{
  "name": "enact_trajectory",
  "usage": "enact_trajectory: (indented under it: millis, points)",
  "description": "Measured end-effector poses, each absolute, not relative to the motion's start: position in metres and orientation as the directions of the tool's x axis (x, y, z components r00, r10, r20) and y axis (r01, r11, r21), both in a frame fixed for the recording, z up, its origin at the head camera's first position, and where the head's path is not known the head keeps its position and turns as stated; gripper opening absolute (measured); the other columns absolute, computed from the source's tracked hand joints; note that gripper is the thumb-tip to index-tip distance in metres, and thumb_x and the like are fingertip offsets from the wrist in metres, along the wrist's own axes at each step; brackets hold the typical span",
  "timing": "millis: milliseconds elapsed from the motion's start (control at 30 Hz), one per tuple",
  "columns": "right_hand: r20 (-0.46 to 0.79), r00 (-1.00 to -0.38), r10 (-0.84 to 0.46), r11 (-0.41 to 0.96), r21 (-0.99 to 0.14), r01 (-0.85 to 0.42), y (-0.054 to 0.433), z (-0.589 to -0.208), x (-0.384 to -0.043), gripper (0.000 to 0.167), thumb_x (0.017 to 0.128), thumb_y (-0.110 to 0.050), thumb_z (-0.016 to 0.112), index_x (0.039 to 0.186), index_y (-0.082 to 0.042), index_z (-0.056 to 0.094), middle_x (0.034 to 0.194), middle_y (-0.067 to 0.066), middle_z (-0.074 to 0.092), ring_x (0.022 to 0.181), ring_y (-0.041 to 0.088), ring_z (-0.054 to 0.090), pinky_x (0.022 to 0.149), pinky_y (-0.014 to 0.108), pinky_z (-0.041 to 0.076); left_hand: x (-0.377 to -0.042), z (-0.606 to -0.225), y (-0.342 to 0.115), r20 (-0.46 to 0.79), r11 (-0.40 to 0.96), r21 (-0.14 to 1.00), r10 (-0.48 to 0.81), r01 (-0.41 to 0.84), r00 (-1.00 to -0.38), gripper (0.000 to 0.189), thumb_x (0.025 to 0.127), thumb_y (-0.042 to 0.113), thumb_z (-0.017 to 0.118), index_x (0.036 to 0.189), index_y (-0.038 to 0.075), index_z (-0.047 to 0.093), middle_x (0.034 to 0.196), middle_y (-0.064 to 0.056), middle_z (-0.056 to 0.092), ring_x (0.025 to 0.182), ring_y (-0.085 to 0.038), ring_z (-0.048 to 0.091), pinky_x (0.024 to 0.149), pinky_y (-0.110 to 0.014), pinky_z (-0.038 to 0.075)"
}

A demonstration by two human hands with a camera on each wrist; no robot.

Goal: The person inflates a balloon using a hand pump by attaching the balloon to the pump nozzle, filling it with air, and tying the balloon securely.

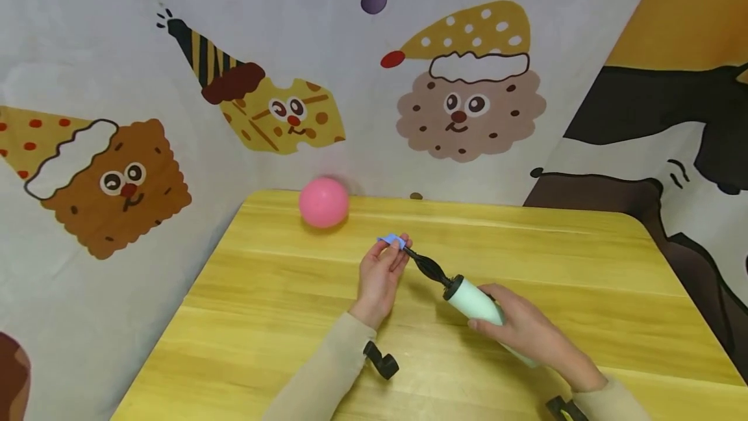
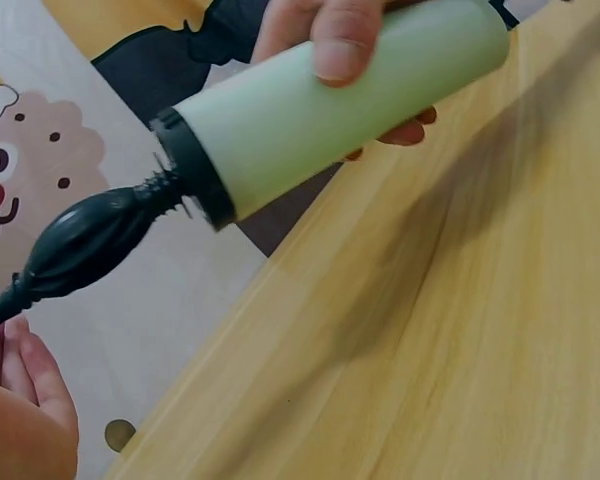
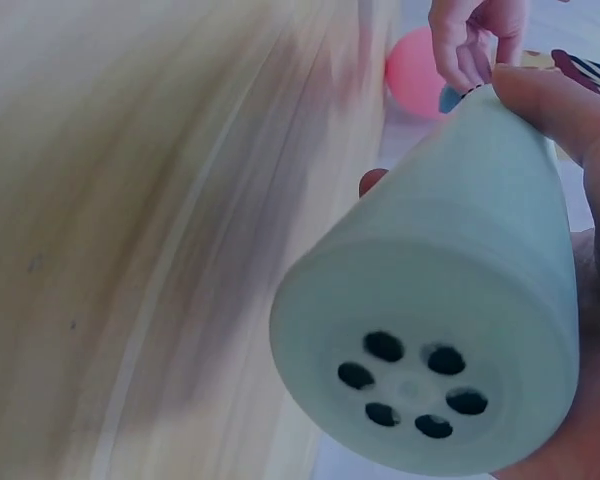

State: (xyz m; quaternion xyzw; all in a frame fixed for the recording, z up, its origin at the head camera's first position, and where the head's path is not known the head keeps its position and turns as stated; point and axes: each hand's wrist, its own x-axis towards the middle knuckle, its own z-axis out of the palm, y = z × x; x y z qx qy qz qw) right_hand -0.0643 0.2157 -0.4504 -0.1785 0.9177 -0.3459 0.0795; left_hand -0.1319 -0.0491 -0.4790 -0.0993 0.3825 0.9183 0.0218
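Observation:
My right hand (image 1: 526,327) grips the pale green barrel of a balloon pump (image 1: 476,301), its thumb and fingers wrapped round it. The pump's black ribbed nozzle (image 2: 90,245) points to the far left, toward my left hand (image 1: 380,278). There the left thumb and fingers pinch a small blue uninflated balloon (image 1: 393,240) at the nozzle's tip. How far the balloon's neck sits over the tip is hidden by the fingers. In the right wrist view the pump's end cap (image 3: 410,390) shows a ring of several dark holes.
A pink inflated balloon (image 1: 324,203) rests at the far left of the wooden table (image 1: 263,317), by the back edge. Behind the table hangs a white cloth (image 1: 350,44) printed with cartoon biscuits and cheese. Black wrist mounts (image 1: 381,361) sit on both sleeves.

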Motion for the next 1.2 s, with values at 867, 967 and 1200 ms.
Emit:
enact_trajectory:
  millis: [867, 967, 1200]
  points:
    - [-0.096, -0.902, -0.421, 0.58, -0.793, -0.187, 0.186, -0.442, -0.063, 0.052, 0.104, -0.038, 0.064, 0.138, 0.0, 0.055, 0.106, 0.006, 0.067, 0.084, 0.014, 0.063, 0.067, 0.03, 0.055, -0.133, -0.473, -0.053, -0.095, -0.787, 0.547, 0.28, -0.285, -0.955, 0.026, 0.113, 0.03, 0.041, 0.112, 0.015, 0.062, 0.118, 0.0, 0.068, 0.123, -0.022, 0.061, 0.109, -0.041, 0.04]
    - [-0.107, -0.899, -0.424, 0.575, -0.799, -0.175, 0.184, -0.441, -0.063, 0.053, 0.104, -0.038, 0.063, 0.139, 0.001, 0.054, 0.105, 0.006, 0.067, 0.083, 0.015, 0.063, 0.066, 0.03, 0.055, -0.133, -0.47, -0.049, -0.112, -0.792, 0.539, 0.268, -0.285, -0.957, 0.026, 0.112, 0.034, 0.041, 0.11, 0.016, 0.059, 0.126, -0.002, 0.069, 0.128, -0.024, 0.06, 0.111, -0.044, 0.035]
    - [-0.09, -0.915, -0.394, 0.593, -0.785, -0.179, 0.176, -0.438, -0.064, 0.053, 0.103, -0.04, 0.065, 0.137, 0.001, 0.057, 0.104, 0.006, 0.068, 0.082, 0.015, 0.063, 0.066, 0.031, 0.054, -0.132, -0.47, -0.035, -0.148, -0.748, 0.641, 0.095, -0.169, -0.984, 0.033, 0.113, 0.034, 0.04, 0.12, 0.006, 0.056, 0.132, -0.015, 0.068, 0.126, -0.029, 0.063, 0.116, -0.046, 0.035]
